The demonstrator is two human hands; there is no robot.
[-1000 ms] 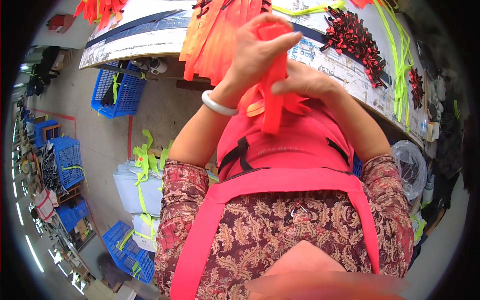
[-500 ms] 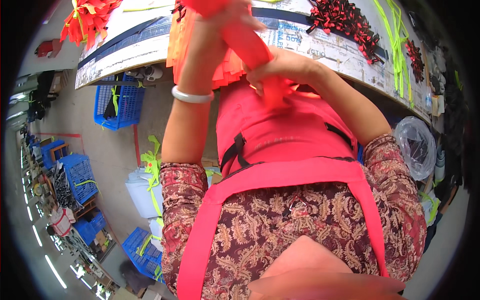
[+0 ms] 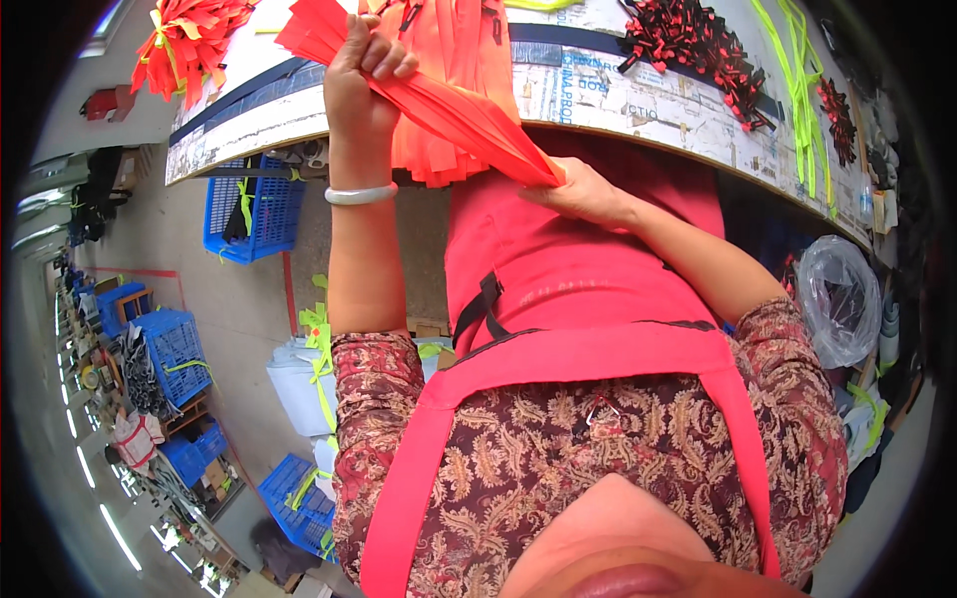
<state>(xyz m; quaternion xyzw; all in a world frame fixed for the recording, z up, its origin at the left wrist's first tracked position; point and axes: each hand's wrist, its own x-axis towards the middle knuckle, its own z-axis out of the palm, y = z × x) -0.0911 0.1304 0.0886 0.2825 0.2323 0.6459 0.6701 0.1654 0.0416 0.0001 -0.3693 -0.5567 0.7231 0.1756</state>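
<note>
A bundle of orange-red fabric strips (image 3: 454, 115) slants between my hands over the table's front edge. Around its upper part my left hand (image 3: 364, 75) is closed, with loose ends sticking out at the far left. My right hand (image 3: 583, 189) grips the lower end, close to my red apron (image 3: 568, 269); its fingertips are partly hidden. Beneath the bundle, more orange strips (image 3: 439, 159) lie on the table and hang over its edge.
The white table (image 3: 249, 120) carries a tied orange bunch (image 3: 184, 50), a pile of black-and-red pieces (image 3: 688, 55) and yellow-green straps (image 3: 797, 100). A blue basket (image 3: 254, 214) stands below at left. A clear plastic bag (image 3: 839, 299) hangs at right.
My left hand has moved left, and the strips now stretch diagonally between both hands. My right hand has shifted slightly right and nearer to me, still gripping them.
</note>
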